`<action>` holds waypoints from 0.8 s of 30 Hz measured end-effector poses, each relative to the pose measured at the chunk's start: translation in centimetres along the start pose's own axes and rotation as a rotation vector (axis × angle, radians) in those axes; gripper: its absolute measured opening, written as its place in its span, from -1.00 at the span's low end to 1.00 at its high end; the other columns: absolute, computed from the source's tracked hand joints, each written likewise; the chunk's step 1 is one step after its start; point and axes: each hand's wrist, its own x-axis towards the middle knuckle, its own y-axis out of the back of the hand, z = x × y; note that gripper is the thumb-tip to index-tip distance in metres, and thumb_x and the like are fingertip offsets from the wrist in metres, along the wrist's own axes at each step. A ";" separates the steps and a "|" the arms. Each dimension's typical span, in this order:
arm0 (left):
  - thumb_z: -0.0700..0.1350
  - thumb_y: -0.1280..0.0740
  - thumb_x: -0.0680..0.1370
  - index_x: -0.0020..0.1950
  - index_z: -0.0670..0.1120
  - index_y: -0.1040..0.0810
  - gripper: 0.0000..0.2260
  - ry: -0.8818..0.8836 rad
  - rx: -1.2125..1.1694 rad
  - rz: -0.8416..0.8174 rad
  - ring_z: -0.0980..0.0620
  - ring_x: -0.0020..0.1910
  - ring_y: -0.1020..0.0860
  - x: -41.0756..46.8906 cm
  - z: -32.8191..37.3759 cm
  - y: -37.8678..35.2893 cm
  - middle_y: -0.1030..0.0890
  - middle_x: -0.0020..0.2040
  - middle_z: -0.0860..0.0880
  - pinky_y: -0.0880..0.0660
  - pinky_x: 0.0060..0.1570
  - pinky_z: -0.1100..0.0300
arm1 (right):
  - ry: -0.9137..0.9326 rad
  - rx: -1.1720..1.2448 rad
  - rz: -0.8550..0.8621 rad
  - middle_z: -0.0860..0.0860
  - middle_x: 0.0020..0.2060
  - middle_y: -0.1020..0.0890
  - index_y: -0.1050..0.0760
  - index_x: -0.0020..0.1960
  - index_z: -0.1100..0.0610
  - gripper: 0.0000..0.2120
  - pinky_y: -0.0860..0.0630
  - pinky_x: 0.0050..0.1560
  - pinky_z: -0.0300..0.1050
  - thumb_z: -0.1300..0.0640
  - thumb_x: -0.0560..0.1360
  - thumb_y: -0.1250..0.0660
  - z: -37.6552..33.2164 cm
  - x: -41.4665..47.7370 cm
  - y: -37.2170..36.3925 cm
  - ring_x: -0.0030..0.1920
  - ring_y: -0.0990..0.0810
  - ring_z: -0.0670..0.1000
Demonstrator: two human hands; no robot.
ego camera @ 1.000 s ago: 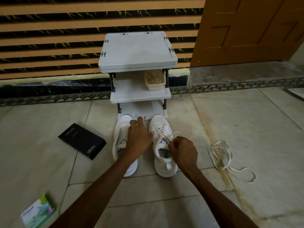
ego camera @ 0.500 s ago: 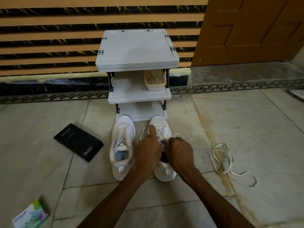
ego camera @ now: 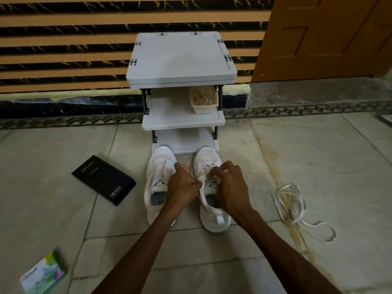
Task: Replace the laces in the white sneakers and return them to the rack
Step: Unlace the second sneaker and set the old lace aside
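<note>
Over the right sneaker [ego camera: 215, 219], left hand [ego camera: 184, 186] and right hand [ego camera: 231, 187] curl together; their grip cannot be told.

Two sneakers [ego camera: 159, 164] [ego camera: 214, 217], one rack [ego camera: 180, 58], one loose lace [ego camera: 297, 219], one basket [ego camera: 203, 98], two boxes [ego camera: 104, 182] [ego camera: 42, 274].

Head-worn camera looks forward and down toward the rack [ego camera: 181, 58].

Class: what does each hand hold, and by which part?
Left hand pinches the lace of the right sneaker beside its collar; right hand curls round the top of its tongue.
</note>
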 end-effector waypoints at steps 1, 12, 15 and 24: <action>-0.10 -0.50 0.37 0.06 -0.01 -0.25 -0.54 -0.006 0.004 -0.001 -0.13 -0.13 -0.64 0.0 0.2 0.0 -0.60 -0.11 -0.13 -0.63 -0.13 -0.12 | 0.045 -0.057 -0.027 0.01 0.18 -0.47 -0.54 0.18 -0.02 -0.45 -0.49 -0.03 -0.12 0.09 0.22 -0.59 -0.4 0.0 0.4 0.13 -0.41 0.05; -0.12 -0.47 0.41 0.02 -0.03 -0.24 -0.59 -0.036 0.134 0.105 -0.09 -0.20 -0.59 -0.7 0.5 -0.3 -0.57 -0.13 -0.09 -0.52 -0.23 0.07 | -0.882 1.260 0.107 0.22 -0.22 -0.59 -0.55 -0.10 0.32 -0.90 -0.51 -0.30 -0.12 0.39 0.39 -0.42 1.3 0.5 -0.2 -0.30 -0.54 0.10; -0.12 -0.46 0.41 0.03 -0.04 -0.24 -0.60 -0.060 0.156 0.099 -0.07 -0.24 -0.58 -0.8 0.6 -0.3 -0.61 -0.16 -0.12 -0.49 -0.26 0.09 | -0.707 0.999 -0.037 0.12 -0.12 -0.63 -0.53 0.01 0.24 -0.61 -0.59 -0.20 -0.09 0.27 0.25 -0.59 1.9 1.2 0.5 -0.20 -0.61 0.03; -0.02 -0.50 0.40 0.01 0.02 -0.25 -0.57 -0.052 0.093 0.012 -0.13 -0.20 -0.64 -0.4 1.0 0.0 -0.61 -0.15 -0.14 -0.63 -0.15 -0.09 | 0.119 -0.232 0.084 0.08 0.24 -0.51 -0.59 0.20 0.00 -0.62 -0.45 0.13 0.06 0.00 0.39 -0.48 -1.5 0.9 0.7 0.20 -0.44 0.15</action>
